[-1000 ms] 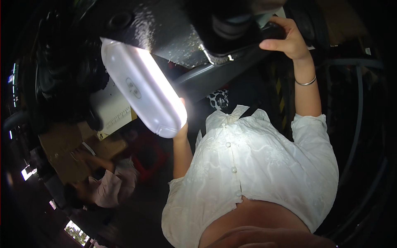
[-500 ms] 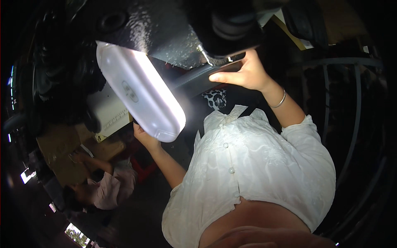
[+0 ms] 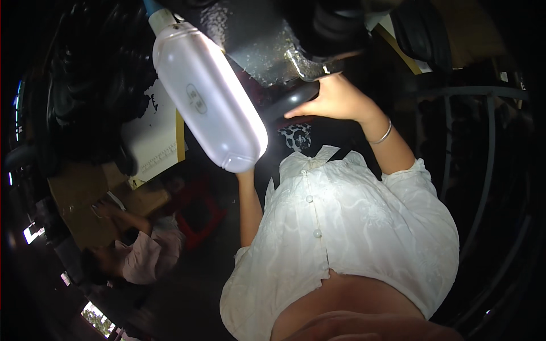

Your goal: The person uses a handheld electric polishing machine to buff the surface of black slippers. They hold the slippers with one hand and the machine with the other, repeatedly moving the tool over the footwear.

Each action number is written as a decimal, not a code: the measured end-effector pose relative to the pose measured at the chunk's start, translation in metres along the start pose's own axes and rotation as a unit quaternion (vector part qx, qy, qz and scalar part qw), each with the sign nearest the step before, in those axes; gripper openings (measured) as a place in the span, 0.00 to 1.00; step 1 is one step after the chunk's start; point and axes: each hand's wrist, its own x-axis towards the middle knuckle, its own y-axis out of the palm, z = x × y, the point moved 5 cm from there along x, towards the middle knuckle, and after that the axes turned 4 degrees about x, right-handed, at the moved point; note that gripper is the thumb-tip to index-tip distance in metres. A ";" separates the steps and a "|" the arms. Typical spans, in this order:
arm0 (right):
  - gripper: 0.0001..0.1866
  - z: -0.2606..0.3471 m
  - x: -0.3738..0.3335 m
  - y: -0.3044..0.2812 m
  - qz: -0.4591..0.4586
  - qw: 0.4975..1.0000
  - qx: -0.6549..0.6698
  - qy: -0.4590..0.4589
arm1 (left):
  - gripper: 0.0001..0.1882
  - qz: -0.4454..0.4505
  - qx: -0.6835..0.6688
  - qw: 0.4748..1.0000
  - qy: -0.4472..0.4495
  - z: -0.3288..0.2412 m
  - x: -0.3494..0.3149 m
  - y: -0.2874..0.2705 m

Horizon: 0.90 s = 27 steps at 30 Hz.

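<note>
My right hand [image 3: 340,101] is closed on a smooth black piece [image 3: 297,100] with a rounded, glossy surface, just below the edge of a dark machine [image 3: 267,54]. The thumb lies along the near side of the piece; the other fingers are partly hidden under the machine. A lit white lamp [image 3: 207,99] with a long rounded housing hangs in front of the work. My left forearm [image 3: 249,207] reaches up behind the lamp's lower end. That lamp hides my left hand and whatever it may hold, along with the left end of the black piece.
Black pieces [image 3: 85,96] are heaped at the far left beside a white board [image 3: 156,142] with a yellow edge. Lower left, a person in a pale pink top [image 3: 151,256] works at a brown surface near a red stool [image 3: 219,213]. Metal rails [image 3: 489,91] stand at right.
The black piece has turned from a flat, straight stitched edge to a rounded side. My left hand has moved right, behind the lamp. The lamp appears higher and further right in view.
</note>
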 end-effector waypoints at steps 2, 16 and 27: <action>0.40 -0.005 -0.009 -0.014 0.021 0.999 -0.010 0.022 | 0.14 -0.075 0.075 0.990 0.094 -0.060 0.005 0.004; 0.15 -0.024 -0.042 -0.061 -0.139 0.983 -0.108 -0.055 | 0.16 -0.069 0.124 0.970 0.196 -0.155 0.015 0.002; 0.18 0.012 -0.045 -0.063 -0.193 0.947 -0.083 -0.241 | 0.11 -0.131 0.172 0.914 0.344 -0.189 -0.003 0.027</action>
